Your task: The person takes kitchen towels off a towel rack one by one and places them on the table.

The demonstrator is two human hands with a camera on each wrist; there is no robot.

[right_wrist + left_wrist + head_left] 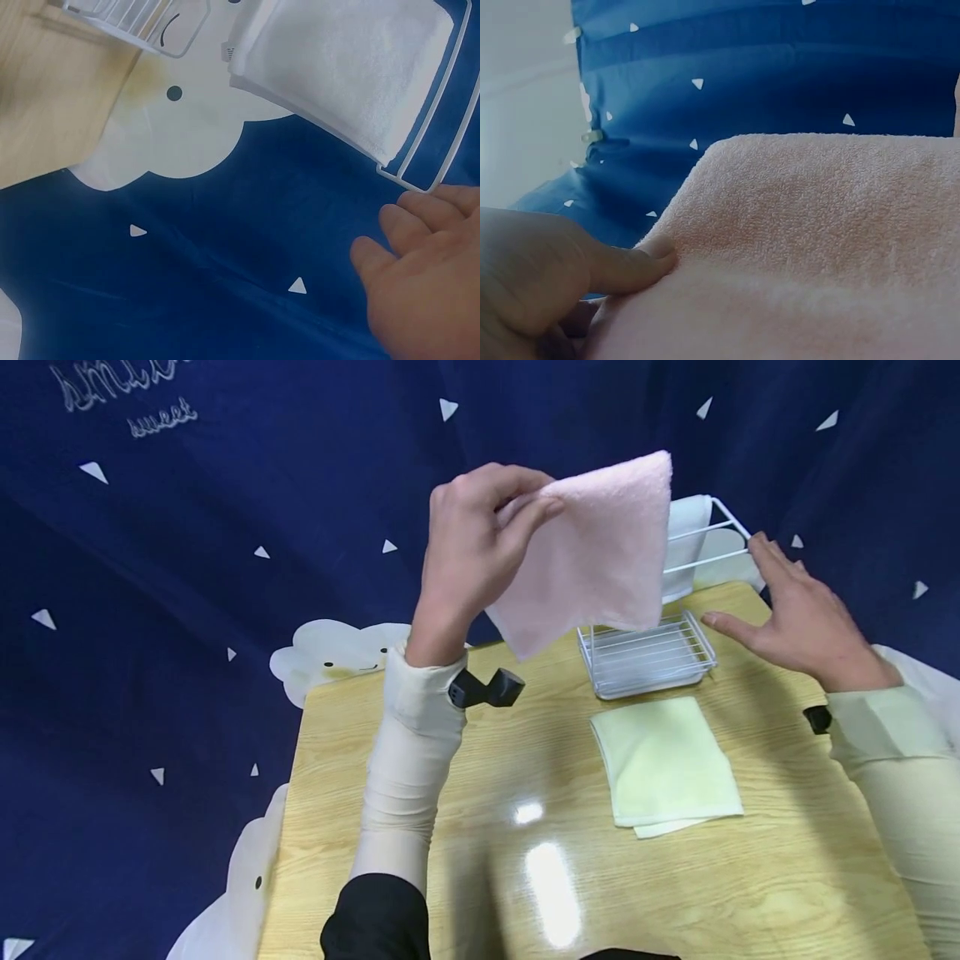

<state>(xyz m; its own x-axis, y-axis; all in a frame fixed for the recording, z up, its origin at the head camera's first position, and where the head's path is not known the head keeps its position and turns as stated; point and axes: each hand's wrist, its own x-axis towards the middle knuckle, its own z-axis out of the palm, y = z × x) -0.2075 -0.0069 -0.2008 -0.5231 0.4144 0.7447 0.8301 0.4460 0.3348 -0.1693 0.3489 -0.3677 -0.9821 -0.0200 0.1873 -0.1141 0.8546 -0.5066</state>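
A pink towel [600, 543] hangs from my left hand [480, 527], which pinches one end between thumb and fingers. In the left wrist view the thumb lies along the edge of the pink towel [817, 210]. To the right, my right hand [810, 618] is spread, its fingertips at the corner of a white wire rack [708, 560]. A white towel [686, 535] drapes over the rack's upper rails, partly hidden by the pink one. From the right wrist, the white towel [337, 67] hangs near the rail's end, close to the right hand [427, 262].
A folded pale yellow towel [667, 764] lies on the wooden table [360, 793] in front of the rack's lower wire shelf [648, 660]. Behind the table hangs a dark blue curtain [187, 568] with white triangles and cloud shapes.
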